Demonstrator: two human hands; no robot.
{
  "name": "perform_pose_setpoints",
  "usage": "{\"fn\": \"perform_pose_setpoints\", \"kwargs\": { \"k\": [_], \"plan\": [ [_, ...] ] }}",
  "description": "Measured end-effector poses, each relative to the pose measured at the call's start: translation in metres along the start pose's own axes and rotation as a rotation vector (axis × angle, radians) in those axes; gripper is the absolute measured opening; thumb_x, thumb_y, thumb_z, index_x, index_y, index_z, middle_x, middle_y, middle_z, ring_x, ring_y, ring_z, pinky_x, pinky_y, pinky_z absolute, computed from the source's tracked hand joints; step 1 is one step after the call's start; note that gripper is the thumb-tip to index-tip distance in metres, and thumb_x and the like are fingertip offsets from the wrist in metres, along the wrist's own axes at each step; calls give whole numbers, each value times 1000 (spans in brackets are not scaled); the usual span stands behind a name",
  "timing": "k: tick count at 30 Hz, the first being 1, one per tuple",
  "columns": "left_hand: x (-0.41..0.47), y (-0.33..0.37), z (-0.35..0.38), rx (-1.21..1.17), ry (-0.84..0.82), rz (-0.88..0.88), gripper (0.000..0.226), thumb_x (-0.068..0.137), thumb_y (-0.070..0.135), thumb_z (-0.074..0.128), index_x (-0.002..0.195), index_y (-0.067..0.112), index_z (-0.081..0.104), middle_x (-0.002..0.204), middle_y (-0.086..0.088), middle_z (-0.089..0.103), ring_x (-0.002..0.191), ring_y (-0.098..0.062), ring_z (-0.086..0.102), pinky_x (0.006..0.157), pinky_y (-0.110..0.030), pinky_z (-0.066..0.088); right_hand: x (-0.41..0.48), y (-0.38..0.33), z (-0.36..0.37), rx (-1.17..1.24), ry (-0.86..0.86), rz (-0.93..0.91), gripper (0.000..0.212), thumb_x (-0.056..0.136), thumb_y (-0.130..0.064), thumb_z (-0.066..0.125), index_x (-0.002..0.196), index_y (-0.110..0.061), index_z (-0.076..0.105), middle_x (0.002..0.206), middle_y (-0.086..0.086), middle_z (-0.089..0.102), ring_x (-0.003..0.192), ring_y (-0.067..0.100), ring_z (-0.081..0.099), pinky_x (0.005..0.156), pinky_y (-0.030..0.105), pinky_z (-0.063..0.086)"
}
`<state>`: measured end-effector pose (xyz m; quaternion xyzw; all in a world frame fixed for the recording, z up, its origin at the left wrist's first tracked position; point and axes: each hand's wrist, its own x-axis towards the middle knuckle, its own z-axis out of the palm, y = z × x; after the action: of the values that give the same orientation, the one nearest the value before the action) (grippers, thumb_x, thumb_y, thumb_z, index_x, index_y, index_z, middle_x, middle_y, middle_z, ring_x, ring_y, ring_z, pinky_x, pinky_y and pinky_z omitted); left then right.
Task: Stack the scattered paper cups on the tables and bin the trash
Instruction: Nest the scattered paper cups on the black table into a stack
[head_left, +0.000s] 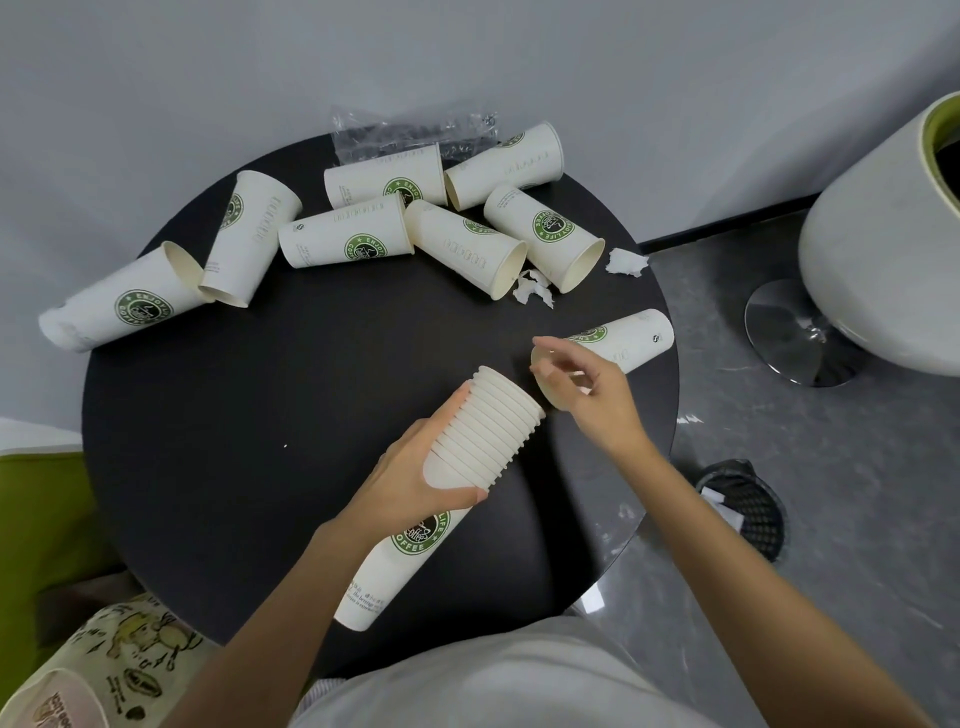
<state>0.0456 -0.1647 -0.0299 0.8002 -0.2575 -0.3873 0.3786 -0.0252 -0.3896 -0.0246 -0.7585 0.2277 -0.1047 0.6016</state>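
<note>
Gripping the stack (483, 431) with my left hand (410, 483), I pinch the rim of another cup (628, 338) with my right hand (587, 389); loose cups (343, 234), scraps (532, 288) and wrapper (405, 130) remain.

Both arms bare, reaching forward from the near edge of the table (234, 389). Your left forearm (260, 597) runs up from the lower left. Your left hand (415, 478) sits over the near middle of the table, thumb on the near side and fingers wrapped round the far side of a stack of paper cups (488, 421), which is held tilted. Your right forearm (727, 519) comes in from the lower right, wrist bent slightly. Your right hand (587, 395) is near the right edge, index and thumb pinching the mouth rim of a lying paper cup (628, 338), other fingers curled.
</note>
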Motion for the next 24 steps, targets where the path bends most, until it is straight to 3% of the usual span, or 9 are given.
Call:
{"fn": "perform_pose_setpoints", "kwargs": {
  "k": [3, 6, 8, 10, 14, 20, 24],
  "plan": [
    [1, -2, 1, -7, -16, 0, 107, 64, 49, 79, 142, 68, 8, 145, 23, 37, 131, -1, 39, 112, -43, 39, 7, 11, -21, -297, -23, -96, 34, 88, -23, 63, 121, -22, 62, 104, -8, 65, 102, 6, 53, 92, 10, 35],
    [2, -4, 2, -13, -24, -1, 107, 65, 48, 79, 143, 67, 8, 146, 23, 35, 132, 0, 37, 112, -41, 38, 16, 27, -39, -632, -145, -195, 58, 77, -46, 60, 131, -26, 53, 123, -5, 58, 117, 18, 47, 100, 37, 39],
    [3, -5, 3, -8, -23, -7, 108, 67, 45, 81, 143, 67, 8, 146, 23, 35, 131, 0, 37, 111, -40, 38, 20, 34, -44, -779, -216, -239, 68, 73, -41, 70, 136, -29, 48, 134, -5, 51, 129, 21, 40, 104, 47, 36],
    [3, -5, 3, -3, -17, -10, 108, 68, 42, 82, 143, 67, 8, 145, 23, 36, 131, 0, 38, 111, -40, 38, 21, 38, -46, -894, -286, -262, 77, 72, -31, 78, 140, -30, 42, 143, -6, 43, 139, 20, 28, 110, 47, 27],
    [4, -5, 1, 5, -12, -18, 107, 68, 44, 81, 141, 69, 7, 146, 25, 35, 131, 1, 37, 110, -37, 37, 29, 39, -43, -1093, -395, -289, 83, 73, -24, 77, 143, -32, 35, 152, -5, 30, 145, 19, 14, 112, 54, 17],
    [3, -7, -2, 8, 15, -32, 107, 67, 47, 80, 143, 67, 7, 146, 24, 36, 132, -1, 38, 111, -40, 38, 45, 42, -38, -1291, -530, -387, 94, 68, -22, 79, 146, -28, 27, 155, 3, 21, 146, 24, 13, 111, 60, 16],
    [2, -8, -4, 9, 29, -32, 107, 69, 45, 81, 145, 64, 8, 147, 23, 35, 132, 0, 37, 112, -39, 36, 52, 40, -36, -1345, -536, -444, 89, 70, -16, 77, 145, -25, 31, 151, 6, 27, 142, 26, 22, 111, 60, 17]
  ]
}}
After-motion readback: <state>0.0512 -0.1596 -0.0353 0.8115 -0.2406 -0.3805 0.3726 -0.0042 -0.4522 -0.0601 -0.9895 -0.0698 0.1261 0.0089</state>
